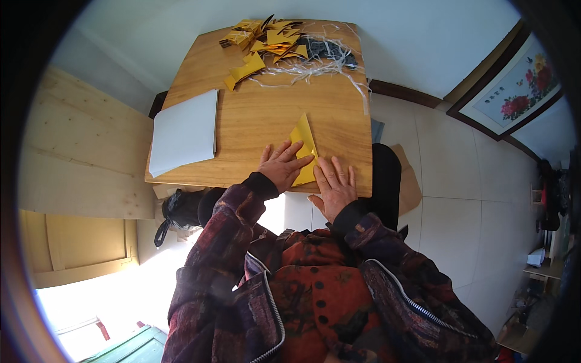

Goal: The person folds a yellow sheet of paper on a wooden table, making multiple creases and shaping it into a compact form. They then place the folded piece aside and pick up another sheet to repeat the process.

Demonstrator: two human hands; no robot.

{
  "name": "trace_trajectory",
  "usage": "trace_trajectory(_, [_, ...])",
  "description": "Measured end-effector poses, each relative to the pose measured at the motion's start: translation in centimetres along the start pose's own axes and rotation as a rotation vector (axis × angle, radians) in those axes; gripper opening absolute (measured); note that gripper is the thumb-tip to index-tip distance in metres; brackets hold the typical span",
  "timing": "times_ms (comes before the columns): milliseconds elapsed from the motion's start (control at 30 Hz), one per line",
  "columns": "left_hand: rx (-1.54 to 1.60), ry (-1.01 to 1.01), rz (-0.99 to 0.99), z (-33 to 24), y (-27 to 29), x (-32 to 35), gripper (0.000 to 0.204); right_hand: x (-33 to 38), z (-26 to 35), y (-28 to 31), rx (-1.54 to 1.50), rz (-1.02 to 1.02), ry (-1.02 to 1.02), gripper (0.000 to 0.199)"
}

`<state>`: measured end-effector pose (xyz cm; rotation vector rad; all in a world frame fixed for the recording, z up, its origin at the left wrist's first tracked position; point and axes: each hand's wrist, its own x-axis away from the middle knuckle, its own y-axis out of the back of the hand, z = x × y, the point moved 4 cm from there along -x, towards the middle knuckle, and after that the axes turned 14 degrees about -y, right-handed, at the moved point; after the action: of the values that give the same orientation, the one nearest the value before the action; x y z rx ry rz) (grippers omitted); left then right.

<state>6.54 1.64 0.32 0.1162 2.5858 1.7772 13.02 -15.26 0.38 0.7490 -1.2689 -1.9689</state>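
Observation:
A folded sheet of shiny gold paper (302, 131) lies on the wooden table near its front edge, its pointed end facing away from me. My left hand (282, 164) rests on the paper with the fingers stretched over it toward the right. Along the paper's right edge lies my right hand (334, 186), palm down, fingers extended and pointing away. Its fingertips touch or nearly touch the paper's side. Both hands are open, and parts of the paper are hidden beneath the left fingers.
A stack of white-backed sheets (184, 132) lies at the table's left. Folded gold paper pieces (275, 39) are heaped at the far side, beside a tangle of clear plastic strips (321, 68). The wooden table (254, 121) has its front edge close to my body. A framed flower picture (514, 91) stands at right.

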Motion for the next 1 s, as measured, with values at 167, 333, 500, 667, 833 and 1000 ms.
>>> trace_trajectory(167, [0.013, -0.011, -0.021, -0.1, 0.2, 0.0, 0.048, 0.0, 0.4, 0.1, 0.053, 0.014, 0.024, 0.068])
trace_trajectory(333, [-0.013, -0.027, -0.054, -0.4, 0.2, 0.1, 0.047, 0.0, 0.4, 0.1, 0.071, -0.003, 0.046, 0.068])
trace_trajectory(500, [0.021, -0.029, -0.058, -0.5, 0.6, 0.2, 0.047, 0.1, 0.4, -0.2, 0.127, -0.011, 0.050, 0.069])
trace_trajectory(667, [0.023, 0.033, -0.030, -1.2, 1.0, -0.2, 0.046, 0.1, 0.4, -0.7, 0.145, 0.048, 0.039, 0.078])
trace_trajectory(833, [-0.031, 0.089, -0.072, -2.0, 0.9, -0.6, 0.046, 0.1, 0.3, -1.1, 0.186, 0.042, 0.044, 0.081])
trace_trajectory(1000, [-0.074, 0.142, -0.082, -2.1, 0.4, -0.8, 0.044, 0.1, 0.3, -1.4, 0.217, 0.012, 0.054, 0.077])
